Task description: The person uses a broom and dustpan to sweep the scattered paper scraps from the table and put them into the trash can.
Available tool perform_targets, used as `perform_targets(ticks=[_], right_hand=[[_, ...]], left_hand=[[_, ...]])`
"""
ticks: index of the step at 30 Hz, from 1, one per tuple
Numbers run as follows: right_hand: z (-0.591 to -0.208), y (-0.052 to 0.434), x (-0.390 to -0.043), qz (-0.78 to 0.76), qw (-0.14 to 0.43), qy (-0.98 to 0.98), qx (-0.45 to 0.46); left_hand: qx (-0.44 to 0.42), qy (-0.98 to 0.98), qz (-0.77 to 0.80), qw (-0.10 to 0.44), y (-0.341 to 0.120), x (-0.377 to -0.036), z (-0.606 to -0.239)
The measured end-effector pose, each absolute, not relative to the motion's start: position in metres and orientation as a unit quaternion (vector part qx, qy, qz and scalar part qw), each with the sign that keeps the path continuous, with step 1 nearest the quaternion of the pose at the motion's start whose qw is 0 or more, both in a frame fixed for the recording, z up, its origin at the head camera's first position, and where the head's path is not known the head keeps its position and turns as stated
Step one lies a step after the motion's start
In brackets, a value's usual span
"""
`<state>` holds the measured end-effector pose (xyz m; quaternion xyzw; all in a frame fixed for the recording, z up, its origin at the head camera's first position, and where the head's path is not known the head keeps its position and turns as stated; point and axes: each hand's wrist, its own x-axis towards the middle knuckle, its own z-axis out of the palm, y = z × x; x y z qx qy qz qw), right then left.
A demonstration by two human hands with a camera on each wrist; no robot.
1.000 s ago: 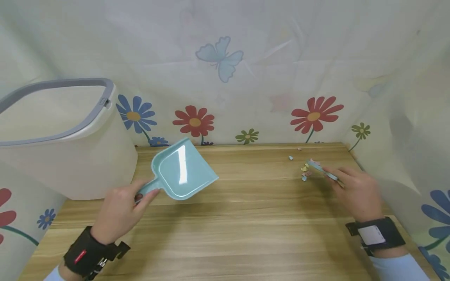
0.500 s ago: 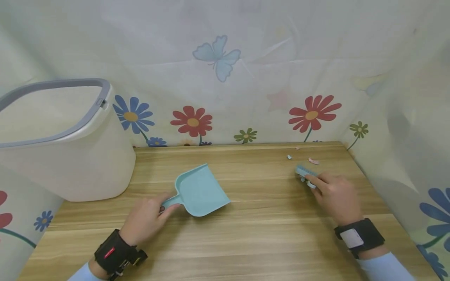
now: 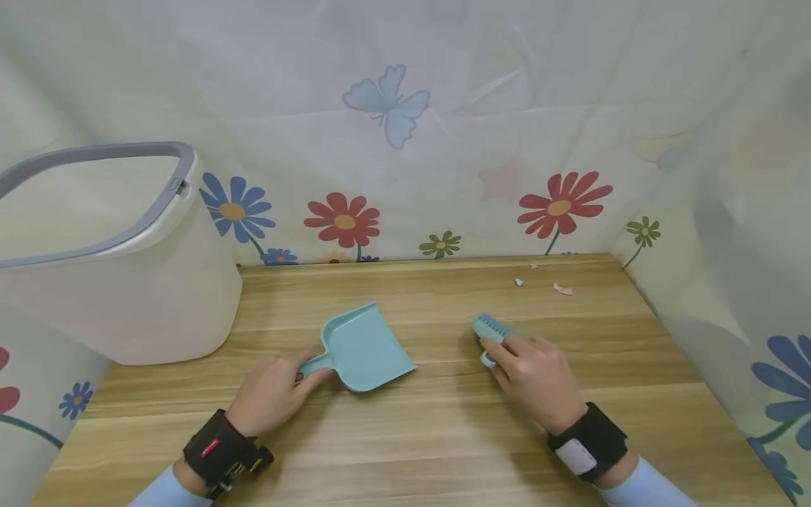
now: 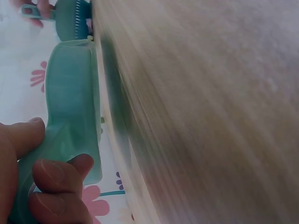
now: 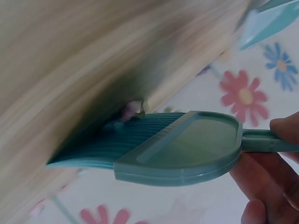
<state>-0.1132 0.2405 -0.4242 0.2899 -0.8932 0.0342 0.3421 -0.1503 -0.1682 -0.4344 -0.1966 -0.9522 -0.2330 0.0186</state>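
My left hand [image 3: 272, 394] grips a light-blue dustpan [image 3: 367, 348] by its handle, low over the wooden table, its wide mouth facing right. Thumb and curled fingers [image 4: 56, 186] wrap the handle in the left wrist view. To the right, my right hand [image 3: 538, 380] holds a matching small hand brush [image 3: 491, 327]. In the right wrist view the brush's bristles [image 5: 117, 140] bend against the tabletop, with small pink and yellowish scraps [image 5: 131, 110] beside them. The head view hides these scraps behind the brush. A gap separates brush and dustpan.
A white bin [image 3: 171, 296] with a grey rim stands at the left. Toward the back right lie a blue scrap [image 3: 519, 282], a pink strip [image 3: 562, 289] and a tiny pink bit [image 3: 534, 267] on the table [image 3: 405, 451]. A flowered curtain [image 3: 443, 162] hangs behind.
The brush has swept left and nearer to the dustpan; the pile of scraps has left its former spot. My left hand has lowered the dustpan and moved it right and nearer to me.
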Motion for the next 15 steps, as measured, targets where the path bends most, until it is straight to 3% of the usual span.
perform_targets(ticks=[6, 11, 15], right_hand=[[-0.407, 0.218, -0.118, 0.123, 0.346, -0.879, 0.303], [-0.39, 0.223, -0.137, 0.238, 0.326, -0.863, 0.304], [-0.388, 0.229, -0.153, 0.24, 0.316, -0.863, 0.315]], left_hand=[[-0.192, -0.953, -0.234, 0.005, -0.168, -0.153, -0.438], [-0.189, -0.952, -0.24, -0.006, -0.167, -0.153, -0.44], [-0.192, -0.952, -0.237, -0.011, -0.164, -0.151, -0.441]])
